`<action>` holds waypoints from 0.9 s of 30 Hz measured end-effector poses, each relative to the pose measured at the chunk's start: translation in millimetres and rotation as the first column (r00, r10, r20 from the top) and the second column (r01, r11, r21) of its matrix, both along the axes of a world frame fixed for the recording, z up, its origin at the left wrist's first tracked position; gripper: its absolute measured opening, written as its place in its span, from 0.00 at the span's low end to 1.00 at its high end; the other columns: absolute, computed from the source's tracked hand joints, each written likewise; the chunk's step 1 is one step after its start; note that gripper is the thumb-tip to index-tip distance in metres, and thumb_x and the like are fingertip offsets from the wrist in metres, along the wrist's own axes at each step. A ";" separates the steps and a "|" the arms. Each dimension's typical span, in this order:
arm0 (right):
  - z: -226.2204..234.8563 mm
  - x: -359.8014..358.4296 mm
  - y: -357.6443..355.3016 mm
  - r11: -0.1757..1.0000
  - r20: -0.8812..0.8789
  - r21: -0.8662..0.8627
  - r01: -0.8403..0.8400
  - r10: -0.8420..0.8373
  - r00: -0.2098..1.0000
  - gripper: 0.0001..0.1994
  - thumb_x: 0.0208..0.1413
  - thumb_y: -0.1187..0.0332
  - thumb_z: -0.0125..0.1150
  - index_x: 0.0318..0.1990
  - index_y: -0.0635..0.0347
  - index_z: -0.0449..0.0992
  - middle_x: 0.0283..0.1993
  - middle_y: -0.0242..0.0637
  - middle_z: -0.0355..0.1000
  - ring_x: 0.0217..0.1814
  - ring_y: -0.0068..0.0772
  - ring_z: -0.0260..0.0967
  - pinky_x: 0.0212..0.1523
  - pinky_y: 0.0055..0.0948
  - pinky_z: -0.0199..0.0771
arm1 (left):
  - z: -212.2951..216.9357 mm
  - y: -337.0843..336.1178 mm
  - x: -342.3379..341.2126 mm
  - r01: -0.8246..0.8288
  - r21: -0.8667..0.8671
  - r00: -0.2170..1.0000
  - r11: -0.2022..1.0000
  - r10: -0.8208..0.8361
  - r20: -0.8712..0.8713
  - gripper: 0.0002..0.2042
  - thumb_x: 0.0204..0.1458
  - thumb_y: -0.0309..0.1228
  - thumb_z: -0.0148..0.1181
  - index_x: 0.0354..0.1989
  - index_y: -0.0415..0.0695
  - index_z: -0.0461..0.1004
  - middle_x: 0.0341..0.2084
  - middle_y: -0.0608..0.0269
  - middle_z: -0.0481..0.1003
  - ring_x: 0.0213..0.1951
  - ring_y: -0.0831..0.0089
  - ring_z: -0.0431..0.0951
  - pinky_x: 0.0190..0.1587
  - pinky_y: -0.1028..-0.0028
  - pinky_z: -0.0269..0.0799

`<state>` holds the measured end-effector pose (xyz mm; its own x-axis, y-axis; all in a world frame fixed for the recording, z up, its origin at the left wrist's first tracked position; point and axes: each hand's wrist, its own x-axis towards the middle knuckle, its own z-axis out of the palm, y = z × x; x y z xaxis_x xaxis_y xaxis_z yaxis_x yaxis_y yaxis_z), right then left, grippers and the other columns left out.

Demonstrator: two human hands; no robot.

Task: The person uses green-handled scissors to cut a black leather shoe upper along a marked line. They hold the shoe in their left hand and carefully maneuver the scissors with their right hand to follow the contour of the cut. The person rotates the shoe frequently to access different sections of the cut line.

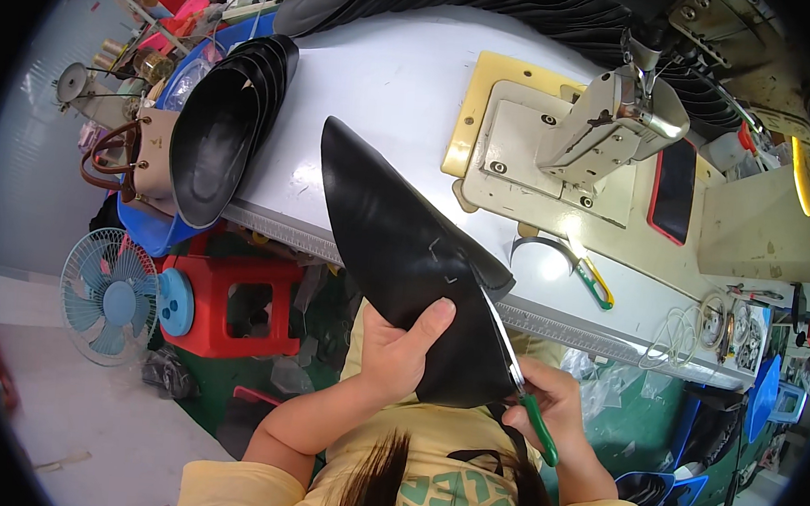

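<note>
Above my lap, just in front of the white tabletop (406,86), I hold up a large black leather piece (396,252), pointed at its far end and broad near me. My left hand (397,350) has its grip clamped on the lower edge, thumb pressed flat on the face and fingers hidden behind. My right hand (557,413) has its grip closed around the green handles of a pair of scissors (522,390), whose blade lies along the piece's right edge.

I judge the piece light and fairly limp: it keeps its shape only where it is folded or doubled, and a flap curls over near the right side. The surface looks smooth and slightly glossy, so probably a little slippery; a firm pinch near the edge being cut, as my left hand has now, seems the best place to hold it steady.

On the tabletop a stack of similar black pieces (222,131) lies to the left, well apart, and a sewing machine (607,126) stands to the right. A blue fan (110,295) and a red stool (235,308) are on the floor below.
</note>
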<state>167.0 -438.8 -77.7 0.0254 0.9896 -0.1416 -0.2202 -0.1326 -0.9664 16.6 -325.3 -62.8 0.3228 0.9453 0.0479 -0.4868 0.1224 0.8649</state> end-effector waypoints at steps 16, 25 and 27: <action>2.9 0.9 11.3 0.988 0.204 0.152 -0.035 0.004 0.979 0.30 0.32 0.57 0.72 0.44 0.66 0.71 0.23 0.32 0.60 0.24 0.26 0.55 0.25 0.23 0.53 | -6.8 -3.6 -12.9 0.138 0.021 0.987 0.990 -0.139 0.084 0.14 0.50 0.20 0.53 0.46 0.39 0.66 0.41 0.63 0.70 0.43 0.75 0.69 0.48 0.74 0.64; 15.6 -1.5 13.2 0.990 0.183 0.115 -0.078 0.056 0.982 0.30 0.32 0.58 0.72 0.44 0.66 0.71 0.26 0.36 0.65 0.26 0.29 0.59 0.28 0.23 0.59 | -12.3 -1.4 -23.9 0.284 -0.018 0.949 0.959 -0.278 0.150 0.14 0.50 0.20 0.52 0.46 0.39 0.66 0.42 0.62 0.70 0.44 0.74 0.69 0.48 0.73 0.64; 14.9 -2.6 14.3 0.990 0.172 0.127 -0.066 0.044 0.984 0.31 0.31 0.58 0.72 0.44 0.66 0.71 0.26 0.36 0.65 0.26 0.30 0.60 0.29 0.23 0.60 | -12.5 -2.4 -25.2 0.273 -0.019 0.953 0.962 -0.268 0.144 0.14 0.49 0.20 0.53 0.46 0.39 0.66 0.42 0.62 0.70 0.44 0.74 0.69 0.48 0.73 0.64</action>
